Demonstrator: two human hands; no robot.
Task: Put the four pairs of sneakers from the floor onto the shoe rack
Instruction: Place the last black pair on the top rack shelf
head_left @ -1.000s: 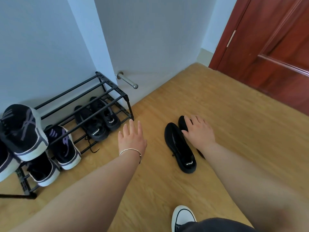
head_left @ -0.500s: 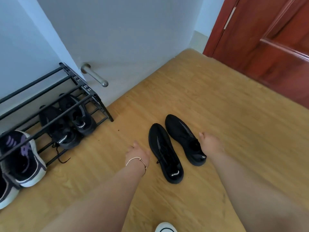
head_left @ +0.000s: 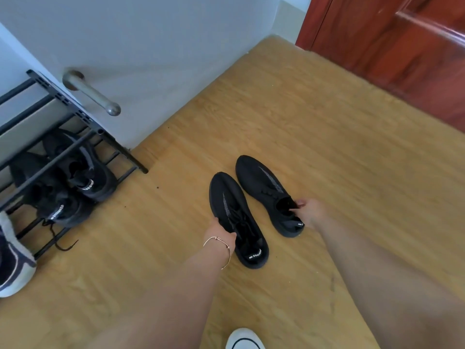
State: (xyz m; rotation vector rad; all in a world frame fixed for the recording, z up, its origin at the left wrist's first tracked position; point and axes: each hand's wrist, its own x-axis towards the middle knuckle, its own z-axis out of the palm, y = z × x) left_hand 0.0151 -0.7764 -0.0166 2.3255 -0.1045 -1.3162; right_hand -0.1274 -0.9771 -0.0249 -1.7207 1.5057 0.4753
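The left hand (head_left: 221, 231) and right hand (head_left: 310, 212) each grip a black sneaker (head_left: 237, 217) on the floor (head_left: 327, 122), ready to lift toward the shoe rack (head_left: 83, 114).

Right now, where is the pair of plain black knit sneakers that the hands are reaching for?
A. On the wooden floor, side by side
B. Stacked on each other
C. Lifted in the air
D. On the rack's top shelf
A: the pair of plain black knit sneakers lies side by side on the wooden floor, with the left hand and the right hand each at one shoe's collar.
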